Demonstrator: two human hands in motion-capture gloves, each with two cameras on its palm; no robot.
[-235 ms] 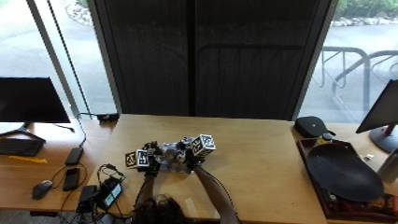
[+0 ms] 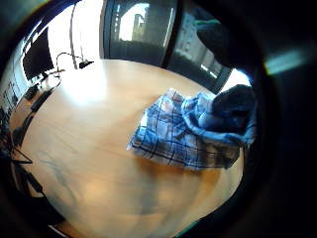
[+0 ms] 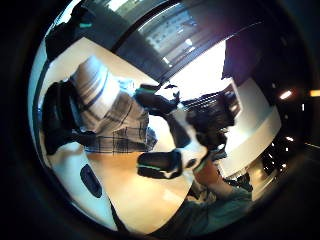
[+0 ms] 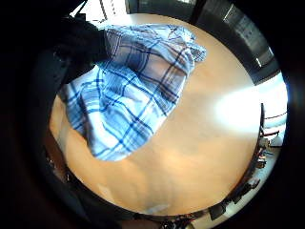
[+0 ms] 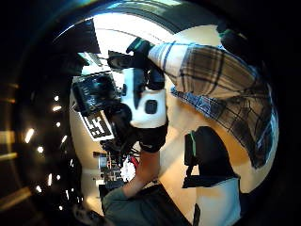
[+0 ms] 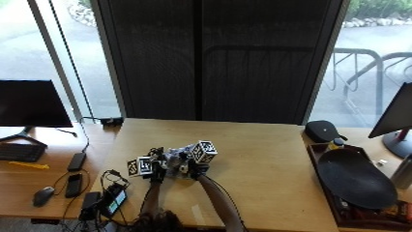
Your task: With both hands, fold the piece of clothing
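Observation:
A light checked garment [image 6: 174,157] is bunched up between my two hands over the near left part of the wooden table [image 6: 264,159]. My left hand [image 6: 155,174] grips one side of it, its fingers [image 2: 233,101] curled into the cloth [image 2: 183,134]. The right hand [image 6: 195,169] grips the other side, a finger [image 4: 78,43] wrapped over the cloth [image 4: 128,90], which hangs down toward the tabletop. In the left thumb side view the garment [image 3: 107,110] sits beside the right hand [image 3: 170,120]. Whether its lower edge touches the table I cannot tell.
Left of the table are a monitor [image 6: 29,104], a keyboard [image 6: 19,152], a mouse [image 6: 43,195], phones and cables [image 6: 106,198]. At the right stand a black oval dish [image 6: 354,179], a black case [image 6: 322,130] and another monitor [image 6: 396,116].

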